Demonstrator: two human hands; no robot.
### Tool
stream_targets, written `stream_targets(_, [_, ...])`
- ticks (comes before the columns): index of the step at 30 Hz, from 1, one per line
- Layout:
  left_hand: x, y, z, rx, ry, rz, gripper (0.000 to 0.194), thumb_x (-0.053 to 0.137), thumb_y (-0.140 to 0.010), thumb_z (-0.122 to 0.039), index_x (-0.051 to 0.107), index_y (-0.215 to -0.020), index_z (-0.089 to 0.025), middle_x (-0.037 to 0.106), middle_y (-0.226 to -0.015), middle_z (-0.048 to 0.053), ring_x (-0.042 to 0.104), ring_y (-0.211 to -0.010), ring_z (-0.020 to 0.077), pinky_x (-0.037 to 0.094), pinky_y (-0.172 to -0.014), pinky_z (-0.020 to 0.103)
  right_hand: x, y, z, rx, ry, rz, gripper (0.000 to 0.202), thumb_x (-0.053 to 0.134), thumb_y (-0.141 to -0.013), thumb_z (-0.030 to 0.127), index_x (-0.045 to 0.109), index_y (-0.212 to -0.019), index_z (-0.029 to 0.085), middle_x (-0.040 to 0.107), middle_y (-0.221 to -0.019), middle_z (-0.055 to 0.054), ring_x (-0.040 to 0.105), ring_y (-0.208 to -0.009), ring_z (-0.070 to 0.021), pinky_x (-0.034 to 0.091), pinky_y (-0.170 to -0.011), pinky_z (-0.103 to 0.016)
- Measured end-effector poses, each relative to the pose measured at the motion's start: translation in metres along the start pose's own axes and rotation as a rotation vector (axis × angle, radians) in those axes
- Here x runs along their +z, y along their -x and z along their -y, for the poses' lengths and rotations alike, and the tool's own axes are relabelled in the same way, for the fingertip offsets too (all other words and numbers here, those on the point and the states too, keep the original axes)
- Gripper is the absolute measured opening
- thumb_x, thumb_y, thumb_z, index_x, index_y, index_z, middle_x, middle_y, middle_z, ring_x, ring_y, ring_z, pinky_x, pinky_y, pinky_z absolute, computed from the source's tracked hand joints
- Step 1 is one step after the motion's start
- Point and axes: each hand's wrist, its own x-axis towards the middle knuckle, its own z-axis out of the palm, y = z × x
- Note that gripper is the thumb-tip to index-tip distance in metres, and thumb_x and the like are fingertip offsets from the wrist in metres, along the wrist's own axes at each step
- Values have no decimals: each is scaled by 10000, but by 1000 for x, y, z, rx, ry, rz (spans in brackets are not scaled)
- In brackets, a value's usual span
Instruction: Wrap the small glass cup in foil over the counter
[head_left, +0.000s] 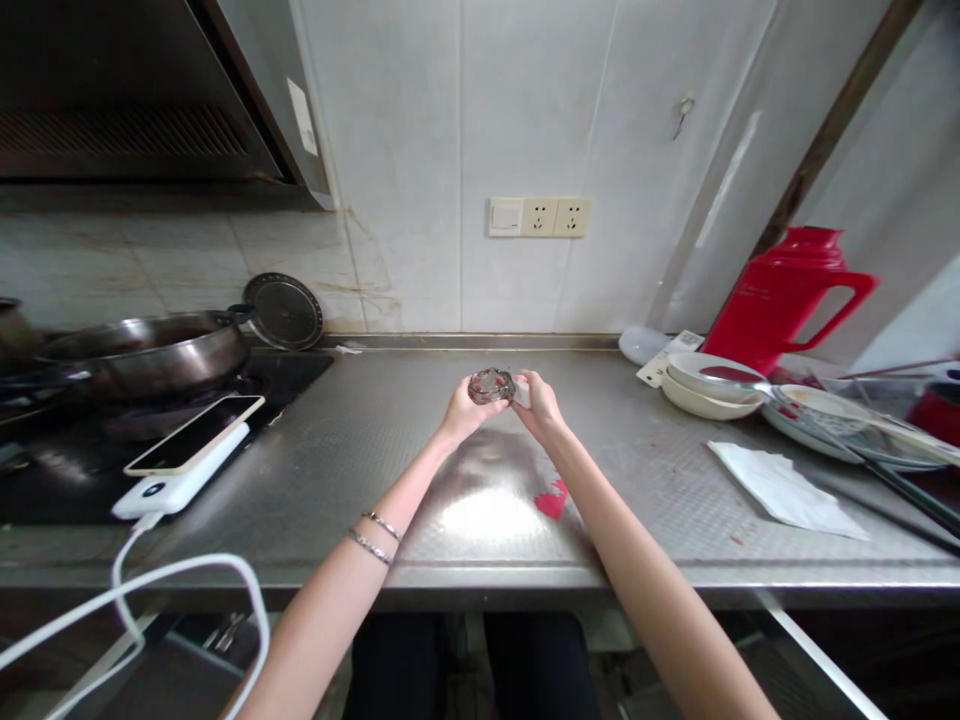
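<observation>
Over the middle of the steel counter [375, 420], my left hand [465, 415] is closed around a small round glass dish [491, 386] with a thick, see-through wall. On its right side, my right hand [543, 408] pinches a white wad, seemingly tissue [521, 391], against or right beside the glass. The fingertips partly hide both things. A jagged red scrap [552, 499] lies on the counter below, by my right forearm.
At left are a cooktop [285, 385] with a steel pan [157, 350], and a phone [199, 435] on a white power bank [184, 475] with a cable. To the right stand a red thermos [780, 295], stacked bowls [709, 395], plates [817, 425] and a white napkin [784, 485].
</observation>
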Motion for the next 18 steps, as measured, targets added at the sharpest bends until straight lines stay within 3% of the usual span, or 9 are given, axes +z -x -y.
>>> stream_targets(7, [-1, -2, 2, -12, -12, -64, 568, 818, -541, -213, 547, -1030, -119, 664, -1008, 103, 637, -929, 209, 469, -894, 369, -4, -1, 2, -36, 42, 41, 40, 586, -589, 199, 614, -579, 172, 613, -568, 10, 518, -549, -123, 394, -499, -220])
stream_targets(11, [-5, -6, 6, -38, -45, -136, 610, 827, -535, -242, 528, -1051, -116, 639, -999, 99, 633, -890, 201, 483, -846, 346, -3, 4, 5, -39, 62, 104, 97, 590, -588, 238, 655, -613, 170, 686, -689, -29, 575, -647, -163, 441, -563, -241])
stream_targets(18, [-5, -5, 3, -26, -99, -151, 622, 843, -517, -260, 526, -1035, -124, 628, -964, 84, 628, -834, 182, 493, -797, 323, -5, 11, 12, -75, 221, 182, 167, 653, -572, 273, 717, -694, 178, 707, -728, -12, 607, -773, -203, 440, -625, -248])
